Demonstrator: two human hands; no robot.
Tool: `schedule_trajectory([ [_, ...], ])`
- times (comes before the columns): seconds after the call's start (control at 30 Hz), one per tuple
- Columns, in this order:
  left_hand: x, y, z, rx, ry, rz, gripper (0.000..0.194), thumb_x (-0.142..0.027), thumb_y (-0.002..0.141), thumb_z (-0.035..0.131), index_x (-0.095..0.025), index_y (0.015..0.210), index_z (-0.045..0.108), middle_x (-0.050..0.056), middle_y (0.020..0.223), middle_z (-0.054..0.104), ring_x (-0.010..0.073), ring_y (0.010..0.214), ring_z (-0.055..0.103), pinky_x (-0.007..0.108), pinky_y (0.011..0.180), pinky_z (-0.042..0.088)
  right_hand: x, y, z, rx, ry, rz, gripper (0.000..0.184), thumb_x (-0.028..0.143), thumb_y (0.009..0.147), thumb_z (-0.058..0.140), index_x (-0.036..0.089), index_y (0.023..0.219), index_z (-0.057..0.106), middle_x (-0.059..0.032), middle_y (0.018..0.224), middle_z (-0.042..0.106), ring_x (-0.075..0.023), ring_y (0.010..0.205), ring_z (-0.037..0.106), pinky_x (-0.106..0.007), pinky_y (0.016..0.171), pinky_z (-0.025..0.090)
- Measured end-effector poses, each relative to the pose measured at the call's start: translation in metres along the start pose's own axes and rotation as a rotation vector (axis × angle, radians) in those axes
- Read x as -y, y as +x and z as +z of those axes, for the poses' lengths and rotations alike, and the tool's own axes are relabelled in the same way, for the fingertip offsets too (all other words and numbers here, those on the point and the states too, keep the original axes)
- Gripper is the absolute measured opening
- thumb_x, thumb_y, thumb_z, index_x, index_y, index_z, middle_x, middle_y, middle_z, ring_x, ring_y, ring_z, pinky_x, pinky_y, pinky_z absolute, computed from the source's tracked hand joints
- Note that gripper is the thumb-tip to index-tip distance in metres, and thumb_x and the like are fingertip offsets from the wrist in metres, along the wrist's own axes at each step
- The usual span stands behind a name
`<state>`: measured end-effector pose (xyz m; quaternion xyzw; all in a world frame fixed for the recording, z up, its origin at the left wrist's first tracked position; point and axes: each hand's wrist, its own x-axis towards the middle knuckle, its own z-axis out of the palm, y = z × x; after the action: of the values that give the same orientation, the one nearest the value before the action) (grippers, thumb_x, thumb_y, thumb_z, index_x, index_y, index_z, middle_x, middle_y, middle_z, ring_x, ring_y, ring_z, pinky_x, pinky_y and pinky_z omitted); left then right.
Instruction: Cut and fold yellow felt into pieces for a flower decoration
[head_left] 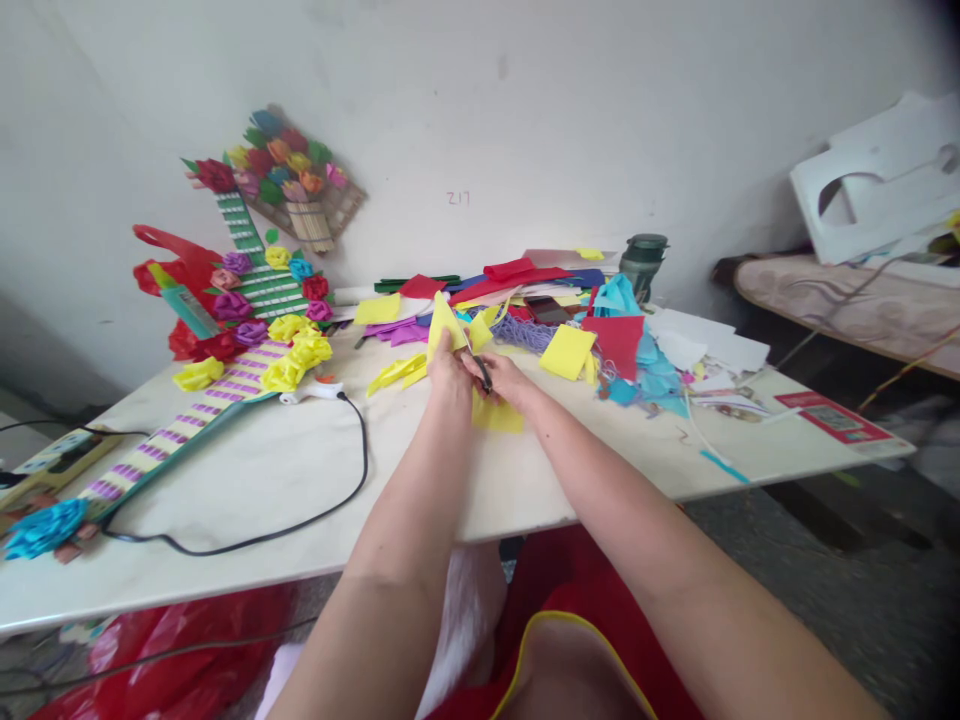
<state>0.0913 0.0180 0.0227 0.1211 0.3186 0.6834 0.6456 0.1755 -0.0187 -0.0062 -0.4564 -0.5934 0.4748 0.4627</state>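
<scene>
My left hand is closed on a folded piece of yellow paper that points upward above the table. Close beside it, my right hand grips a pair of scissors with dark handles, the blades reaching up toward the paper. Whether the blades touch the paper I cannot tell. Under my hands lies a yellow sheet. Cut yellow strips rest to the left, and a yellow square lies to the right.
A decorated striped piece with paper flowers stands at left, near a white glue gun and its black cord. Coloured paper is piled along the wall. A dark green bottle and blue scraps are at right.
</scene>
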Motion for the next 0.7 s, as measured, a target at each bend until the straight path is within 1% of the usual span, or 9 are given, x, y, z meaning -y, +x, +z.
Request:
schedule_trajectory([
  [0.07, 0.001, -0.002, -0.001, -0.001, 0.008, -0.018, 0.029, -0.035, 0.092, 0.049, -0.012, 0.098, 0.065, 0.003, 0.058, 0.06, 0.0123, 0.048, 0.059, 0.02, 0.043, 0.044, 0.0, 0.0, -0.001, -0.002, 0.005, 0.004, 0.047, 0.066, 0.074, 0.062, 0.02, 0.074, 0.052, 0.004, 0.051, 0.052, -0.0089, 0.042, 0.046, -0.02, 0.033, 0.027],
  [0.17, 0.004, -0.005, -0.001, -0.02, 0.008, -0.017, 0.025, -0.033, 0.09, 0.051, -0.013, 0.096, 0.064, 0.001, 0.056, 0.059, 0.012, 0.043, 0.056, 0.022, 0.045, 0.046, -0.001, 0.001, -0.002, -0.014, 0.007, 0.007, 0.051, 0.07, 0.071, 0.061, 0.02, 0.073, 0.051, 0.0038, 0.051, 0.051, -0.0087, 0.042, 0.045, -0.02, 0.033, 0.028],
  [0.3, 0.005, -0.01, 0.0, 0.022, -0.019, -0.009, 0.021, -0.031, 0.09, 0.052, -0.014, 0.093, 0.063, 0.001, 0.057, 0.06, 0.0111, 0.041, 0.053, 0.022, 0.046, 0.046, -0.002, 0.002, -0.003, -0.034, 0.008, 0.002, 0.052, 0.072, 0.07, 0.06, 0.02, 0.073, 0.051, 0.0036, 0.052, 0.052, -0.0087, 0.041, 0.045, -0.02, 0.033, 0.029],
  [0.37, 0.004, -0.011, 0.001, 0.028, -0.026, -0.015, 0.02, -0.029, 0.091, 0.051, -0.014, 0.094, 0.062, 0.001, 0.058, 0.061, 0.0108, 0.041, 0.053, 0.022, 0.046, 0.046, -0.002, 0.002, -0.002, -0.04, 0.015, -0.001, 0.053, 0.072, 0.07, 0.061, 0.021, 0.073, 0.05, 0.0039, 0.052, 0.051, -0.0088, 0.041, 0.045, -0.019, 0.032, 0.028],
  [0.47, 0.003, -0.012, 0.003, -0.016, -0.032, -0.004, 0.018, -0.027, 0.091, 0.051, -0.015, 0.097, 0.062, 0.0, 0.058, 0.061, 0.0107, 0.04, 0.053, 0.022, 0.044, 0.045, -0.002, 0.002, -0.001, -0.042, 0.031, -0.011, 0.052, 0.071, 0.07, 0.062, 0.02, 0.071, 0.049, 0.0042, 0.051, 0.051, -0.0086, 0.04, 0.045, -0.019, 0.031, 0.028],
  [0.6, 0.003, -0.011, 0.003, -0.002, -0.026, -0.023, 0.021, -0.03, 0.091, 0.051, -0.014, 0.099, 0.062, 0.0, 0.058, 0.061, 0.0114, 0.04, 0.054, 0.022, 0.044, 0.046, -0.003, 0.004, -0.001, -0.045, 0.039, -0.029, 0.052, 0.069, 0.069, 0.064, 0.02, 0.069, 0.048, 0.0044, 0.049, 0.05, -0.0086, 0.038, 0.043, -0.02, 0.031, 0.028],
  [0.7, 0.003, -0.008, 0.001, -0.002, -0.028, -0.031, 0.024, -0.032, 0.091, 0.05, -0.013, 0.097, 0.063, 0.0, 0.055, 0.059, 0.0106, 0.038, 0.052, 0.021, 0.042, 0.044, -0.006, 0.006, -0.001, -0.051, 0.027, -0.025, 0.05, 0.067, 0.07, 0.065, 0.02, 0.071, 0.05, 0.0046, 0.048, 0.05, -0.0087, 0.038, 0.042, -0.02, 0.03, 0.027],
])
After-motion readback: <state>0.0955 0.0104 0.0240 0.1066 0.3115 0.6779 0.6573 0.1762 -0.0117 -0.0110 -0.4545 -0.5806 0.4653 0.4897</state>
